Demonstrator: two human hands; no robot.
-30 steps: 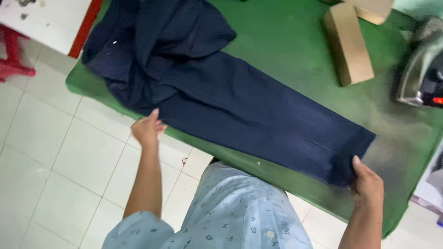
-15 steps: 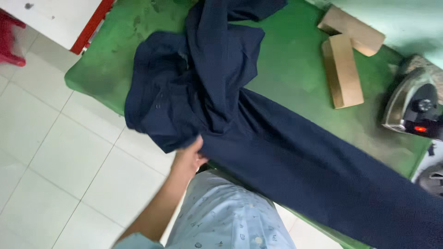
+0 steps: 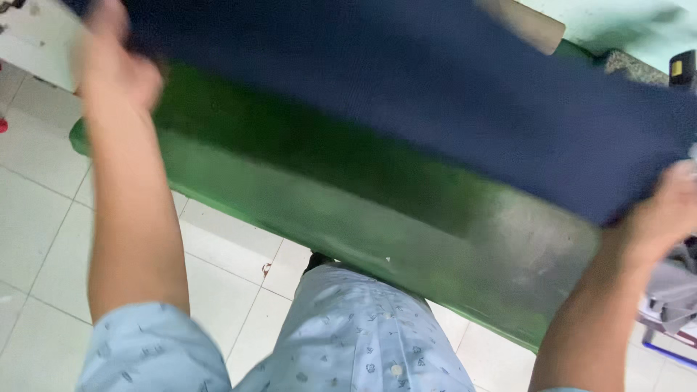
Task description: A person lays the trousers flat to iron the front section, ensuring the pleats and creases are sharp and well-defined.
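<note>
Dark navy trousers are lifted off the green ironing table and stretched across the view, blurred by motion. My left hand grips the cloth at its upper left end, raised above the table's left corner. At the right end my right hand holds the trousers' lower edge. The garment hangs between both hands and casts a shadow on the green pad below.
A wooden block shows above the cloth at the back. An iron stands at the far right edge. White floor tiles lie left of and below the table. Grey cloth sits at the lower right.
The trousers lay bunched on the table with my left hand at their middle; now both hands have raised them and pulled them taut in the air.
</note>
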